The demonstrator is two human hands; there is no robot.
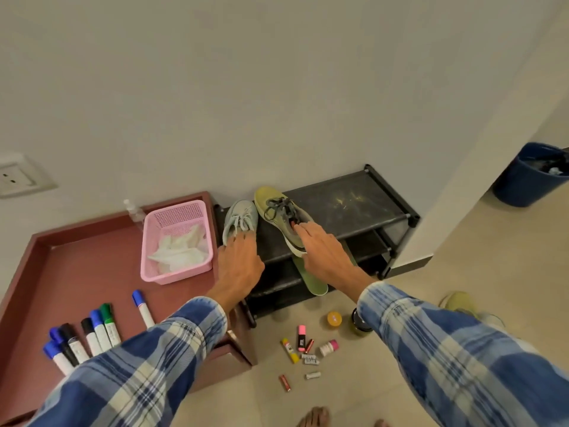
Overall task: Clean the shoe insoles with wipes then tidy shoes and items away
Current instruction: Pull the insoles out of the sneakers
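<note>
A pale grey-green shoe (239, 220) and a yellow-green shoe (277, 211) lie on the top shelf of a black shoe rack (348, 201). My left hand (238, 263) rests with straight fingers on the heel of the pale shoe. My right hand (323, 251) touches the heel opening of the yellow-green shoe with straight fingers. A green insole (311, 280) sticks out from under my right hand, over the rack's front. A pink basket (177, 241) holds crumpled white wipes (181, 251).
The basket, a clear spray bottle (135, 211) and several markers (89, 334) sit on a reddish-brown cabinet top (77, 272). Highlighters, batteries and small jars (334, 318) lie scattered on the floor. Another yellow shoe (462, 302) lies right; a blue bin (535, 174) stands far right.
</note>
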